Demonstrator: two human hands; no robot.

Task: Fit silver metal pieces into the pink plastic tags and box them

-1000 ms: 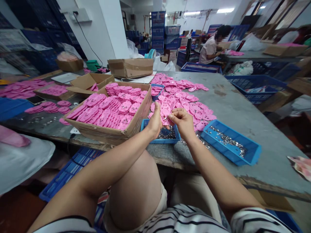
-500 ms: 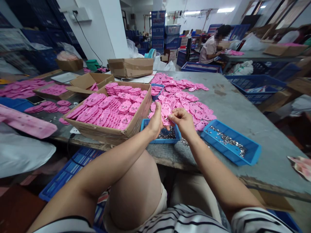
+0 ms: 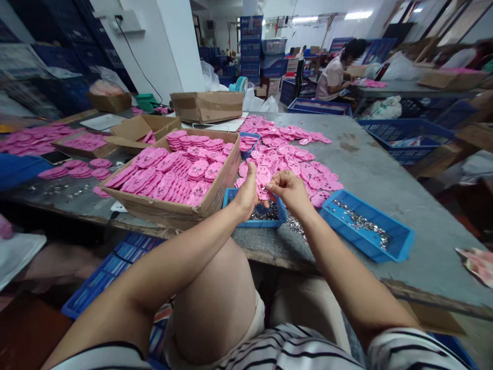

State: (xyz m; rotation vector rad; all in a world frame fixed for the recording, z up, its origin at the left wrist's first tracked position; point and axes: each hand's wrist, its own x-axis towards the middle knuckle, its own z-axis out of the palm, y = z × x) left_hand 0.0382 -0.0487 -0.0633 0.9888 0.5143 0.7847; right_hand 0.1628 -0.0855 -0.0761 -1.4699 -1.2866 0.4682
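A pink scalloped plastic piece (image 3: 263,176) is held in my left hand (image 3: 247,197), thumb along its left edge and fingers beneath. My right hand (image 3: 288,189) is closed in a pinch at the lower right of that piece; whatever its fingertips hold is too small to make out. Under the hands stands a small blue tray (image 3: 265,223) with shiny metal bits inside. Behind them spreads a loose heap of similar pink pieces (image 3: 285,154). To the right lies a longer blue tray (image 3: 400,241) with scattered metal bits.
A cardboard box (image 3: 173,216) packed with pink pieces stands left of my hands. Another cardboard box (image 3: 208,109) is behind it. Loose metal bits (image 3: 296,226) lie between the trays on the grey table (image 3: 370,174). A co-worker (image 3: 333,74) sits at a far table.
At the left edge, another person's pink sleeve or arm and the white thing below it have moved back, baring more table there. My hands have barely shifted.
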